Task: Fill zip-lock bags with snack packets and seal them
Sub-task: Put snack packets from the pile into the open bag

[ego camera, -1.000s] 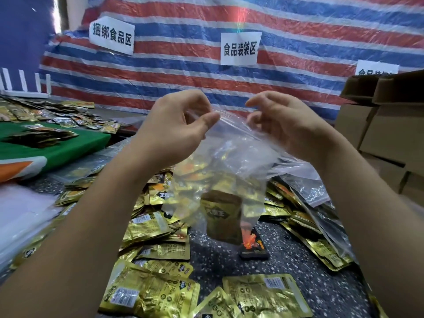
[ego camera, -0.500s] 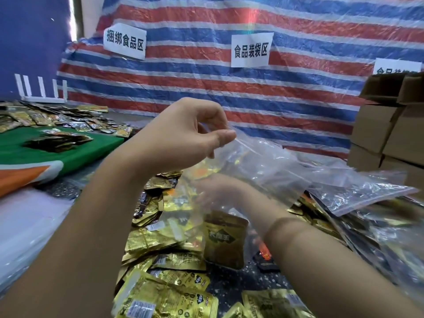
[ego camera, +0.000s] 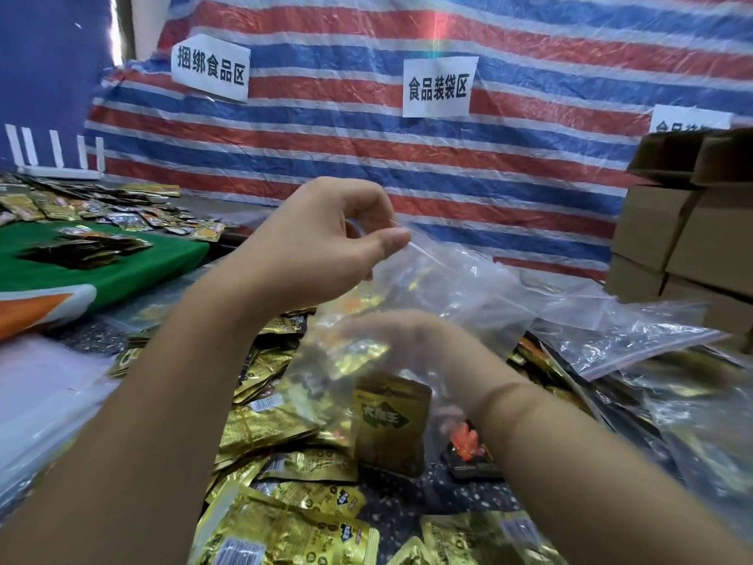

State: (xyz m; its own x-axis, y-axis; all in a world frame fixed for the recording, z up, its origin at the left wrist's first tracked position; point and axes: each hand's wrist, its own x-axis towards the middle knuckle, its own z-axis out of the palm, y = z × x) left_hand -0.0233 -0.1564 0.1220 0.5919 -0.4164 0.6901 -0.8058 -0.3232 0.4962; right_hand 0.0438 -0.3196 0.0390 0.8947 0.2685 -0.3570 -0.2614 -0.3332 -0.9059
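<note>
Head view, frame centre: my left hand point(ego camera: 322, 242) pinches the rim of the clear plastic zip-lock bag point(ego camera: 448, 295), mouth up, long axis vertical. My right hand point(ego camera: 391, 340) is inside it; finger state unclear. A gold foil snack packet point(ego camera: 389, 422) stands upright at its bottom.

Left hand point(ego camera: 322, 242) pinching, right hand point(ego camera: 391, 340) lowered

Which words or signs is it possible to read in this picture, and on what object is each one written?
"捆绑食品区": left paper sign on the striped tarp.
"食品装袋区": middle paper sign on the same tarp.
Right paper sign: cut off by the cardboard boxes, not readable.
Gold packet inside the zip-lock bag: large characters, too blurred to read surely.
Loose gold packets: print and barcodes too small.
</note>
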